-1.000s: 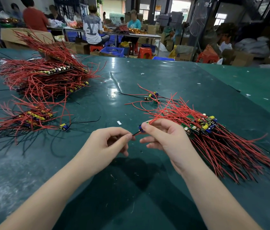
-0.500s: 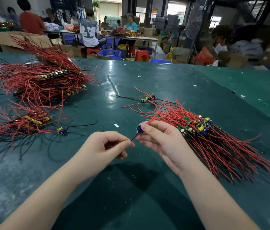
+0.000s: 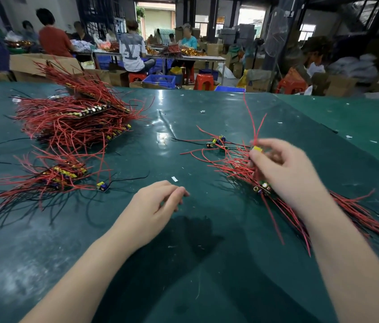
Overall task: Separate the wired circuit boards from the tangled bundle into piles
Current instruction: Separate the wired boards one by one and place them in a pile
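On the green tabletop (image 3: 207, 264), the right hand (image 3: 286, 171) is above the tangled bundle (image 3: 242, 169) at the right and pinches a small board with a yellow part (image 3: 257, 149), its red wires pointing up. The left hand (image 3: 158, 203) is near the middle, fingers loosely curled, holding nothing. Two sorted piles lie at the left: a big far pile (image 3: 74, 122) and a smaller near pile (image 3: 60, 176).

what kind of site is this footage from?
Most likely a small electronics assembly workshop. Piles of red-wired circuit boards lie on a long green table, other workers sit at a bench behind, and cardboard boxes and plastic stools crowd the floor.
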Action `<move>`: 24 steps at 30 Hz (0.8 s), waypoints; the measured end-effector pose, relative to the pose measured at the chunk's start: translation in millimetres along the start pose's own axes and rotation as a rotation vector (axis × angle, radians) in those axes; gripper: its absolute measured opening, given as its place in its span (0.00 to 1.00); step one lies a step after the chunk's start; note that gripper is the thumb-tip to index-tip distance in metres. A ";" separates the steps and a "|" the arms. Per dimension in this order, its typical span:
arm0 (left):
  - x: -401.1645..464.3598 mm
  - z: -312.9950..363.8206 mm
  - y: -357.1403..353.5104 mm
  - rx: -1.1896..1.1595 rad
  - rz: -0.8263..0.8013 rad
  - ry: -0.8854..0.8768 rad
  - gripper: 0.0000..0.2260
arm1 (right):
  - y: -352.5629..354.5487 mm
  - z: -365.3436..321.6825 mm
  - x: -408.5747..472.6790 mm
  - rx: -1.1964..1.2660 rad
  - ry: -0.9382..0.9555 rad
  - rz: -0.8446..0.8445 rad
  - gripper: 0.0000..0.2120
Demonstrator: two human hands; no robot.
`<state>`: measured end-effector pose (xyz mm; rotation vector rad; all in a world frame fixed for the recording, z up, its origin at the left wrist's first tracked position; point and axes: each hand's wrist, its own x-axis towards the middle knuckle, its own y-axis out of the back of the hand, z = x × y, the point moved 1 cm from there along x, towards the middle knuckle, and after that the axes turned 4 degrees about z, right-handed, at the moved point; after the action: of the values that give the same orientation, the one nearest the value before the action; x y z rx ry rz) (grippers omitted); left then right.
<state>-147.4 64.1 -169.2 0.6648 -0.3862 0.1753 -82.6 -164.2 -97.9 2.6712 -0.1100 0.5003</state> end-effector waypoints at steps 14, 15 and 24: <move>2.2 -10.3 -3.5 0.013 -0.002 0.030 0.14 | 26.5 42.5 17.9 -1.330 0.181 -0.126 0.15; 2.2 -10.9 -3.7 0.019 -0.003 0.028 0.14 | 24.1 49.8 14.3 -1.361 0.206 -0.090 0.15; 2.5 -15.7 -5.0 0.065 -0.014 0.048 0.14 | 12.3 88.4 1.9 -1.061 0.314 0.179 0.21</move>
<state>-139.2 70.3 -182.3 0.7261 -0.3311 0.1905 -53.7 -212.1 -167.4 1.5393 -0.3953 0.6662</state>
